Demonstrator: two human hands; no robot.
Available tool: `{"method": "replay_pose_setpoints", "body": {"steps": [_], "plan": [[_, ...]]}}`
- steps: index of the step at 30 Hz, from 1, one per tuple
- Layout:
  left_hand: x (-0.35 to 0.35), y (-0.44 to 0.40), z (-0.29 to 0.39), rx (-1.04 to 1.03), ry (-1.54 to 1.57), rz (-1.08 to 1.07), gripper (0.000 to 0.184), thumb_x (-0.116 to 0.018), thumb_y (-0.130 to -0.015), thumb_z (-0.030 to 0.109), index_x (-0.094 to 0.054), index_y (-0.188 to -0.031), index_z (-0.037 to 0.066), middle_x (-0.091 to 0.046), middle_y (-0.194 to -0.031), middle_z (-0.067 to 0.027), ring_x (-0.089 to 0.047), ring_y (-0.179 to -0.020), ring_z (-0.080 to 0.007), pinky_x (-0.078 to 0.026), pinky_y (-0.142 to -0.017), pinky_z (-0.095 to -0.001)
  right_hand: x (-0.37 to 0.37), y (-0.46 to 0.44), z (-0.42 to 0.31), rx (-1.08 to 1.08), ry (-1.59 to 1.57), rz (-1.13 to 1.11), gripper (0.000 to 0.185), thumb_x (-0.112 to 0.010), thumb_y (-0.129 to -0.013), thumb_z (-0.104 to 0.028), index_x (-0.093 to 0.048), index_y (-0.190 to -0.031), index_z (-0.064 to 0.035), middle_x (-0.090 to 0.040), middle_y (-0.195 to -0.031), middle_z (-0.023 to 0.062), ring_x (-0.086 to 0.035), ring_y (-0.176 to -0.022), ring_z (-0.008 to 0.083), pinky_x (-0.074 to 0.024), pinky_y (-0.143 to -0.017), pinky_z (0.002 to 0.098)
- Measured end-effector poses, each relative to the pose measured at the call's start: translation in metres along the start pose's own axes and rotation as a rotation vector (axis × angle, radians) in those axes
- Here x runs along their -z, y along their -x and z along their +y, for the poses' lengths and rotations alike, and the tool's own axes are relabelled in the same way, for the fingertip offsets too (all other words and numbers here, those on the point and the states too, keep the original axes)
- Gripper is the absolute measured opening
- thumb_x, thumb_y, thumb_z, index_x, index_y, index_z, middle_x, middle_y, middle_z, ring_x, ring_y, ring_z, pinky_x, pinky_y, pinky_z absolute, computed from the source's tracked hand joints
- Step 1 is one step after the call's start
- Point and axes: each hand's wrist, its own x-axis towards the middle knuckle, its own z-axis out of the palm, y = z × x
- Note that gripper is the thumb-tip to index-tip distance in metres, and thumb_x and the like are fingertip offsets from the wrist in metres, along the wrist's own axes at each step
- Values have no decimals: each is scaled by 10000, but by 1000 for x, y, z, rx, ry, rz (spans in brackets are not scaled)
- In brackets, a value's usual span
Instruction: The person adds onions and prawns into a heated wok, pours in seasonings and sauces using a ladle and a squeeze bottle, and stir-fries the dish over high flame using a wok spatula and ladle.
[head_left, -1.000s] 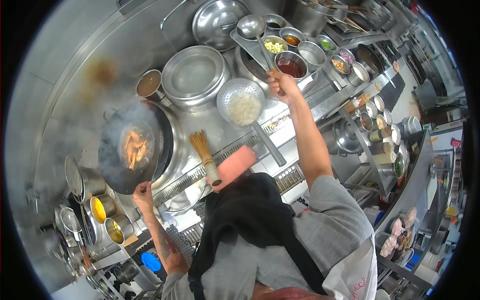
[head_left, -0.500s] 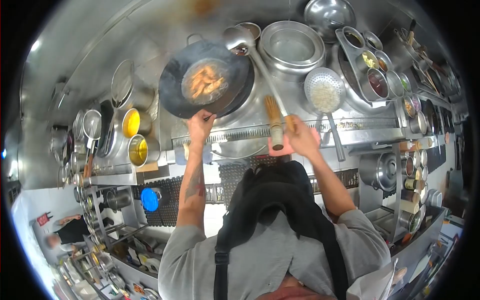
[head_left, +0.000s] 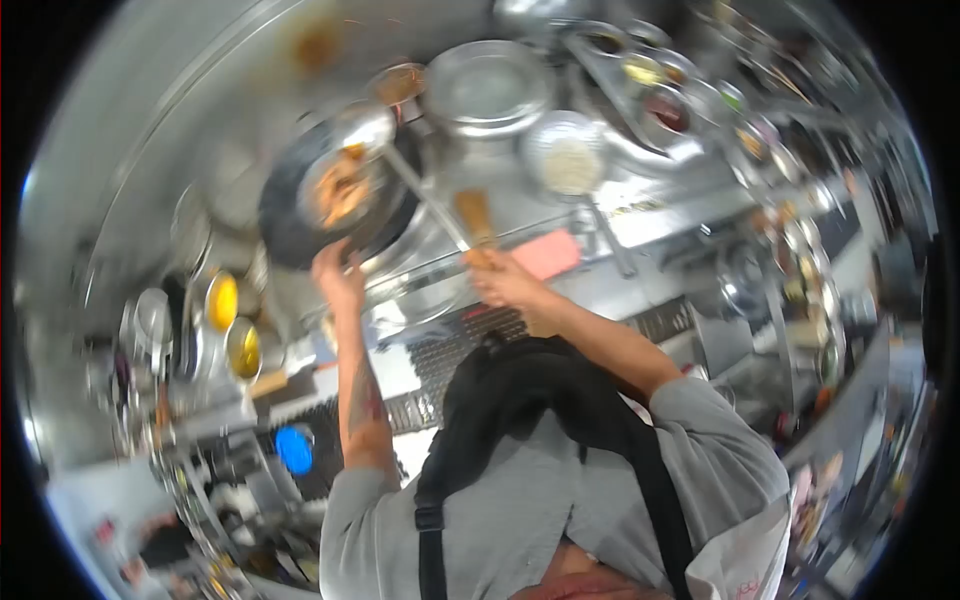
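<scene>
The black wok [head_left: 285,185] sits on the stove at the upper left, with orange-brown pieces of food [head_left: 340,192] in its middle. At its near rim, my left hand [head_left: 338,272] is closed on the wok's edge. My right hand [head_left: 503,282] is wrapped round the wooden end of a long metal ladle [head_left: 425,195]. The ladle's bowl [head_left: 362,127] hangs over the wok's far right side; motion blur hides what is in it. Beside the ladle's handle lies a bamboo brush [head_left: 474,212], and a pink cloth [head_left: 548,256] is just right of my right hand.
A perforated skimmer [head_left: 535,150] holding something white rests on the stove. Behind stands a metal pot [head_left: 490,85]. A tray of sauce and ingredient cups [head_left: 665,105] is at the upper right. Two pots with yellow contents [head_left: 222,300] [head_left: 243,348] stand left of the wok.
The whole view has turned and shifted, and is blurred. My right hand has brought the ladle left, its bowl now over the wok. My left hand stays at the wok's rim.
</scene>
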Motion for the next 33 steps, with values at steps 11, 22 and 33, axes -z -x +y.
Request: {"method": "replay_pose_setpoints", "body": {"steps": [11, 22, 33], "plan": [[-146, 24, 423, 637, 1652, -1187, 392, -483, -979, 299, -486, -1187, -33, -571, -1171, -217, -566, -1087, -263, -436, -958, -384, 137, 232, -125, 406, -127, 149, 310, -578, -897, -181, -487, -1174, -74, -442, -591, 1, -451, -437, 107, -382, -390, 268], [-227, 24, 645, 371, 1314, -1572, 170, -451, -1001, 217, -429, -902, 82, -352, -564, 15, -359, -383, -75, -317, -357, -227, 550, 460, -211, 12, 1263, 1649, 368, -540, -820, -151, -579, -1185, -122, -632, -959, 224, -652, -845, 361, -531, -734, 461], [-248, -14, 708, 438, 1297, -1863, 163, -447, -987, 213, -433, -1038, 58, -372, -605, -11, -336, -394, -81, -294, -379, -210, 693, 534, -284, -277, 1531, 1411, 235, -511, -837, -165, -702, -900, -43, -682, -913, 196, -663, -893, 336, -537, -775, 424]]}}
